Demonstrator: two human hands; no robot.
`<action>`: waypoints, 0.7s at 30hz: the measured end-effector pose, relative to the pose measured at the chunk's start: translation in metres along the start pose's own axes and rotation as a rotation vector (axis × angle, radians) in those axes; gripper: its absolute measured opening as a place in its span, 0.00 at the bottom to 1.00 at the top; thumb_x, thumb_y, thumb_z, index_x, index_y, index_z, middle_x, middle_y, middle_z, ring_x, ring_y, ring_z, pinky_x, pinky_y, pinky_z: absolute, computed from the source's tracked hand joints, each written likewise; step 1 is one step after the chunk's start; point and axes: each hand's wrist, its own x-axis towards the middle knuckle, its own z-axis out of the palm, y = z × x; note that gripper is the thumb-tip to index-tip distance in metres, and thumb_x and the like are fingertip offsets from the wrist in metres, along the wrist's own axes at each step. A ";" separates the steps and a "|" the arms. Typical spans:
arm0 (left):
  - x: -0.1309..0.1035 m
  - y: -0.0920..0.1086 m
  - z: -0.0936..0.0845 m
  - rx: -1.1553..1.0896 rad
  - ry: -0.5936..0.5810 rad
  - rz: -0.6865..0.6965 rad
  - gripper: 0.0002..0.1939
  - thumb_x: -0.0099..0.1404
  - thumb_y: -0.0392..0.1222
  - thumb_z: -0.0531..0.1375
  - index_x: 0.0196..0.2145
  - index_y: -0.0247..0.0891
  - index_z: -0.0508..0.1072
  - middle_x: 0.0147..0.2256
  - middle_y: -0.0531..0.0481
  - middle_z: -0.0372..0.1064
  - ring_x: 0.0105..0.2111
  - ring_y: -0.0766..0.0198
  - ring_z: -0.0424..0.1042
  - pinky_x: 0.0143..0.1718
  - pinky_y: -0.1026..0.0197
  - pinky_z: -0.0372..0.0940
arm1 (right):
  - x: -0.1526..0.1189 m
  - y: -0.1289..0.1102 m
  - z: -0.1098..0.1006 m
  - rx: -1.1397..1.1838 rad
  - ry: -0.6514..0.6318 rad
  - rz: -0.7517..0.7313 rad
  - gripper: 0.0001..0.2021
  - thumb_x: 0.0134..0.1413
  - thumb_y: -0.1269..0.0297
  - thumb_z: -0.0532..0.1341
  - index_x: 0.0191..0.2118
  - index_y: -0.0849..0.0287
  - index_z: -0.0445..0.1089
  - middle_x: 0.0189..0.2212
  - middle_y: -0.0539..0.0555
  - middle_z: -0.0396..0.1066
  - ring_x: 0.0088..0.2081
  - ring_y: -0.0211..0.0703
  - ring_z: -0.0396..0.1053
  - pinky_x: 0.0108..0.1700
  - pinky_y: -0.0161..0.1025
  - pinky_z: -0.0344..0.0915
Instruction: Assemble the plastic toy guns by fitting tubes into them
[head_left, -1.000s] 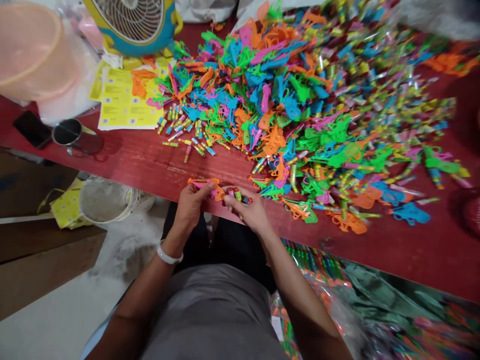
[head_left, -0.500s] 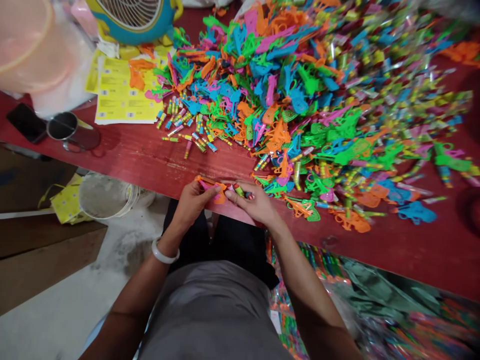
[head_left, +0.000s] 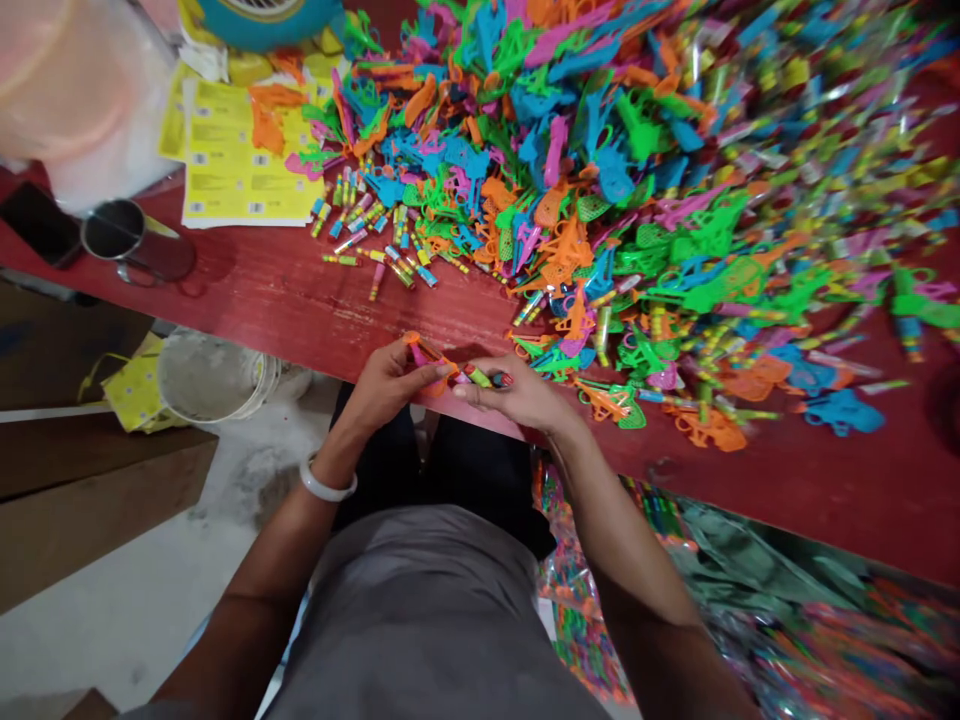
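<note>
At the front edge of the red table (head_left: 247, 310), my left hand (head_left: 386, 385) pinches orange and pink plastic pieces (head_left: 427, 352). Close beside it, my right hand (head_left: 521, 392) is closed around several small coloured tubes (head_left: 480, 377), whose ends stick out toward the left hand. Its fingertips are near the orange piece. Beyond my hands lies a large pile of green, blue, orange and pink plastic pieces (head_left: 559, 250). Small striped tubes (head_left: 401, 265) are scattered at the pile's left edge.
A metal mug (head_left: 139, 245) and a dark phone (head_left: 41, 225) stand or lie at the left, near yellow printed sheets (head_left: 240, 165) and a translucent tub (head_left: 67, 80). Below the table are a white bucket (head_left: 217, 375) and bags of coloured pieces (head_left: 589, 640).
The orange and pink pieces are turned to a different angle between my hands, and the fingers have shifted slightly. The view has moved a little, cutting off more of the fan at the top.
</note>
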 end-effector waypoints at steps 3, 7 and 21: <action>0.003 0.000 0.000 0.053 0.009 0.044 0.16 0.55 0.51 0.72 0.28 0.36 0.74 0.27 0.55 0.71 0.28 0.68 0.67 0.34 0.63 0.63 | 0.001 0.003 0.010 -0.011 -0.003 0.029 0.24 0.54 0.41 0.65 0.24 0.58 0.65 0.19 0.45 0.58 0.23 0.34 0.54 0.28 0.36 0.50; 0.012 0.004 0.004 0.101 0.003 0.111 0.18 0.59 0.55 0.69 0.35 0.37 0.74 0.31 0.53 0.71 0.32 0.66 0.69 0.37 0.62 0.64 | -0.017 -0.004 -0.001 -0.183 0.322 -0.071 0.21 0.59 0.43 0.63 0.28 0.58 0.71 0.23 0.48 0.67 0.26 0.38 0.63 0.31 0.38 0.60; 0.110 0.010 -0.056 1.111 0.506 0.201 0.23 0.64 0.36 0.59 0.57 0.42 0.72 0.63 0.36 0.65 0.65 0.39 0.56 0.65 0.30 0.47 | 0.026 -0.004 -0.040 -0.570 0.815 -0.298 0.14 0.62 0.51 0.62 0.43 0.55 0.78 0.40 0.58 0.79 0.42 0.54 0.76 0.47 0.51 0.71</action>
